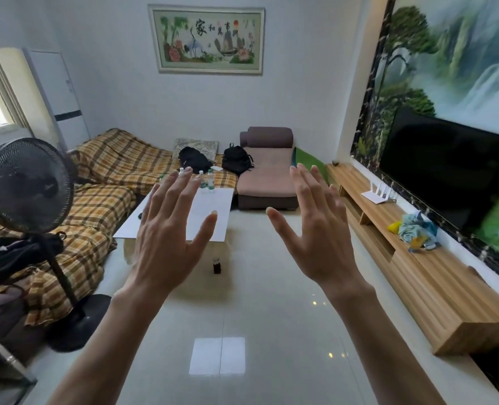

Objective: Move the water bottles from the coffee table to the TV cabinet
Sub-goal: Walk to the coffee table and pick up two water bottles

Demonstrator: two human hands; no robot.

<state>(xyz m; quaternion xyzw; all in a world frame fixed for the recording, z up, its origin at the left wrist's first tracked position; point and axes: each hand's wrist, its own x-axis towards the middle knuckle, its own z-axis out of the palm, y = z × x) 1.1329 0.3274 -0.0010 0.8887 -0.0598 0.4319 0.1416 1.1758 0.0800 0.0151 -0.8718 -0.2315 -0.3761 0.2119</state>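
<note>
The bottles [206, 180] stand at the far end of the white desk [213, 217], close together, with white caps and green labels. They are too small and distant for any label text to be read, and the left hand [166, 229] covers part of the group, so their count cannot be told; one cap shows just past its fingertips. A small dark item lies near the desk's left edge, too blurred to identify.

Both hands are raised in front of the camera, backs toward it, fingers spread and straight, holding nothing. The right hand [315, 229] is well apart from the left and hides part of a green thing beside the brown chaise [267, 171].

The cabinet [417, 276], a long wooden unit along the right wall, carries a white router [378, 194], a crumpled blue and yellow cloth [417, 232] and a small dark object at its far end. The TV [444, 168] above it is dark, and its right side is cut off by the frame.

Two black backpacks [236, 159] sit on the plaid-covered sofa [111, 171]. A black fan [23, 182] stands at the left, hiding part of the sofa. A small dark bottle [217, 266] stands on the tiled floor before the desk. The framed picture [205, 39] on the back wall bears Chinese characters, of which 家和 reads clearly.
</note>
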